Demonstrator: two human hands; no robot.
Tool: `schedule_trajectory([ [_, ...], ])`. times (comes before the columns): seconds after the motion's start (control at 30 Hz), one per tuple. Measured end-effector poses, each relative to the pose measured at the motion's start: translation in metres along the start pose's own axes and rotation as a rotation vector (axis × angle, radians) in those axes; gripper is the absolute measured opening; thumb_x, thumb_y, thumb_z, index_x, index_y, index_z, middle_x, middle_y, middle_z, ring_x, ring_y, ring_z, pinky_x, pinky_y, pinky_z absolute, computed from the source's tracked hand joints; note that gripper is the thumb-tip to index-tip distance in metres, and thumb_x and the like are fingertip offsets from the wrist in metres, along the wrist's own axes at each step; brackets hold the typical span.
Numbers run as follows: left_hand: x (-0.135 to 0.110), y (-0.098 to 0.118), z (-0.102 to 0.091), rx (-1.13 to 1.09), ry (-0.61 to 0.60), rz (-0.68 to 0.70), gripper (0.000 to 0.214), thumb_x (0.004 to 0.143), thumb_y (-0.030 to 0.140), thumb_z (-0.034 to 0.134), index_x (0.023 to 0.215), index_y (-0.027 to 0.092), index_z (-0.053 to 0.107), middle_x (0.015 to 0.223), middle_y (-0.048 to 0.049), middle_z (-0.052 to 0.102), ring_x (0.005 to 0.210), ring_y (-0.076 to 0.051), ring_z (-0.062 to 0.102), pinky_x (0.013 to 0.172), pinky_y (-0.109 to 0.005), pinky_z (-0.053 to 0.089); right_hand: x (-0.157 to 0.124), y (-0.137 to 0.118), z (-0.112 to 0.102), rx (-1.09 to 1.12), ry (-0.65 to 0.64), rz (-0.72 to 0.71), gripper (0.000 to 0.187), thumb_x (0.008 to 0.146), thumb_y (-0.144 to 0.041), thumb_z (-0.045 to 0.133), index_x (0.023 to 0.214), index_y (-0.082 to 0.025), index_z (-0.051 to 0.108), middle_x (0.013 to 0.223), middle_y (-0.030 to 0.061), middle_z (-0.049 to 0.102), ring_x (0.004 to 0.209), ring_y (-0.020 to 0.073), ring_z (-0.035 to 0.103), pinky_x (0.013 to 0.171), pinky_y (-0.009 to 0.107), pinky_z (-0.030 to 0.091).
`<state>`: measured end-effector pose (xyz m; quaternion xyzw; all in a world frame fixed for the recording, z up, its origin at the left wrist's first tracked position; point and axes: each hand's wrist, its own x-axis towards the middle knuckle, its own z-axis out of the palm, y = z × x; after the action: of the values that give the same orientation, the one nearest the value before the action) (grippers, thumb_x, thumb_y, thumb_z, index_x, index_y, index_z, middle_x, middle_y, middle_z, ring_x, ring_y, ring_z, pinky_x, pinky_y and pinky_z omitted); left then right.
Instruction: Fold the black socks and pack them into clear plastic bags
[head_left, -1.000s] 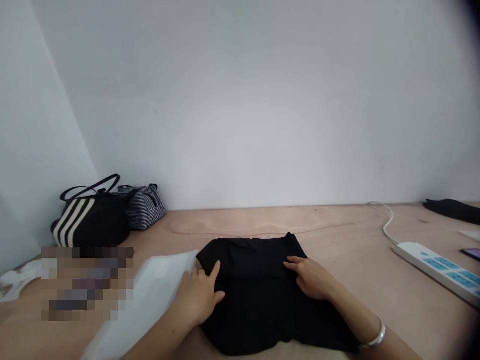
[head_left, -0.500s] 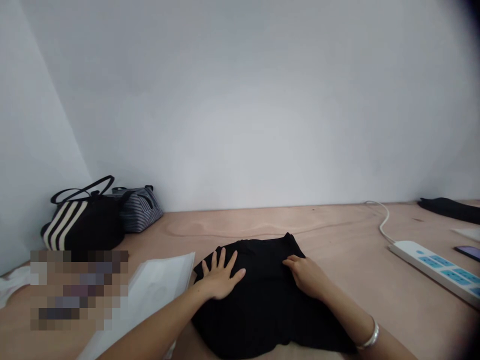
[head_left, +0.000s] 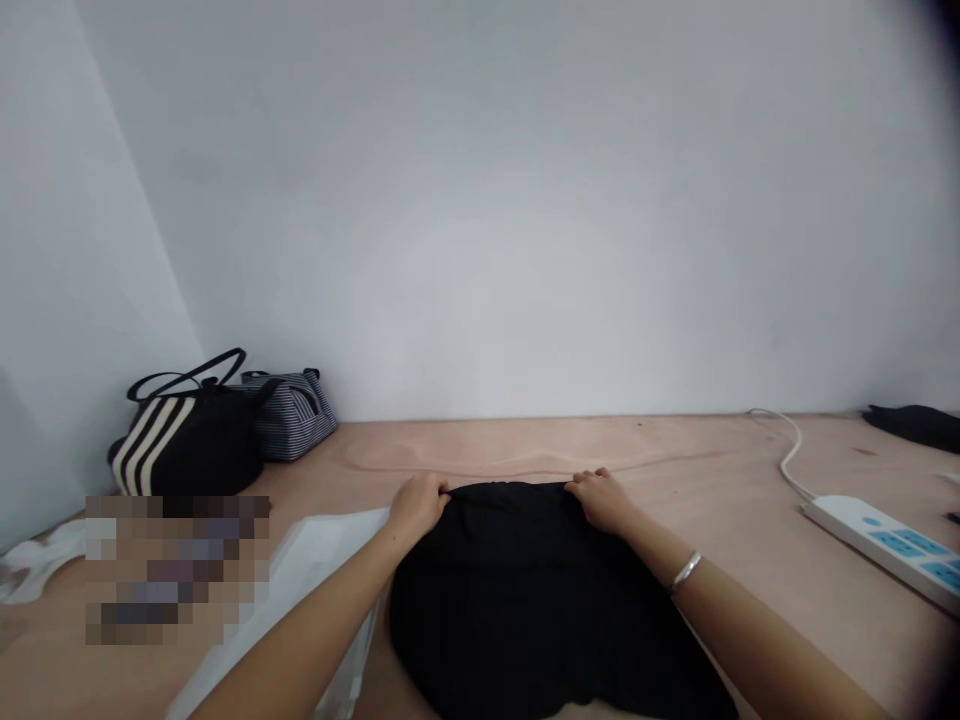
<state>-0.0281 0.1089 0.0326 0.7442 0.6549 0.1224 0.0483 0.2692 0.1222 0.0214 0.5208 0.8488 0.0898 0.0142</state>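
the left hand [head_left: 420,508] and right hand [head_left: 601,500], well apart, are pinched on 2 ends of the black cloth's [head_left: 540,610] far edge, which lies on the bench [head_left: 720,540] right of a pale plastic sheet [head_left: 337,540], probably keeping that edge taut.

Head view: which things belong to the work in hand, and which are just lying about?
In hand:
black cloth, far edge gripped by left hand and right hand

Apparently lying about:
whitish sheet (role unclear)
black bag
grey striped bag
power strip
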Motion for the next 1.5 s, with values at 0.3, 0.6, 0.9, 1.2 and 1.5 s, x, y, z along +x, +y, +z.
schedule_trajectory([
  [0.3, -0.005, 0.002, -0.003, -0.208, 0.129, 0.070, 0.016, 0.087, 0.019, 0.043, 0.089, 0.017, 0.059, 0.091, -0.0044, 0.063, 0.090, -0.019, 0.056, 0.080, -0.032, 0.041, 0.007, 0.009, 0.000, 0.017, 0.052, -0.015, 0.017, 0.078, -0.018, 0.051, 0.091, -0.018, 0.062, 0.097, 0.0097, 0.057, 0.088, 0.0211, 0.054, 0.078, 0.035, 0.032],
  [0.6, -0.022, -0.001, -0.031, -0.474, 0.074, 0.194, 0.022, 0.085, 0.023, 0.036, 0.090, 0.017, 0.057, 0.089, -0.0038, 0.064, 0.086, -0.018, 0.058, 0.076, -0.028, 0.042, -0.027, 0.009, -0.036, 0.136, 0.212, -0.109, 0.011, 0.078, -0.021, 0.047, 0.072, -0.019, 0.056, 0.082, 0.0030, 0.059, 0.088, 0.0176, 0.052, 0.097, 0.040, 0.017],
  [0.9, -0.106, 0.003, -0.067, -0.510, -0.610, 0.386, 0.020, 0.074, 0.035, 0.057, 0.087, 0.022, 0.065, 0.079, 0.0014, 0.066, 0.075, -0.015, 0.059, 0.066, -0.022, 0.044, -0.135, -0.010, -0.073, 0.656, -0.412, -0.031, 0.027, 0.061, -0.039, 0.068, 0.078, -0.021, 0.060, 0.066, -0.0026, 0.063, 0.056, 0.0134, 0.057, 0.062, 0.029, 0.043],
  [1.2, -0.121, 0.051, -0.008, -0.034, -0.265, 0.319, 0.058, 0.084, 0.054, 0.037, 0.135, 0.032, 0.023, 0.144, -0.0100, 0.019, 0.129, -0.034, 0.015, 0.098, -0.058, 0.015, -0.099, -0.082, -0.023, 0.500, -0.026, -0.118, 0.060, 0.082, -0.058, 0.037, 0.135, -0.033, 0.024, 0.141, 0.0088, 0.027, 0.126, 0.0373, 0.019, 0.094, 0.065, 0.012],
  [1.5, -0.130, 0.049, -0.009, 0.122, -0.274, 0.414, 0.061, 0.084, 0.056, 0.035, 0.136, 0.031, 0.013, 0.143, -0.0109, 0.013, 0.129, -0.034, 0.011, 0.098, -0.058, 0.019, -0.109, -0.085, -0.017, 0.446, -0.067, -0.119, 0.056, 0.086, -0.056, 0.026, 0.136, -0.035, 0.012, 0.142, 0.0070, 0.016, 0.127, 0.0365, 0.014, 0.092, 0.067, 0.018],
])
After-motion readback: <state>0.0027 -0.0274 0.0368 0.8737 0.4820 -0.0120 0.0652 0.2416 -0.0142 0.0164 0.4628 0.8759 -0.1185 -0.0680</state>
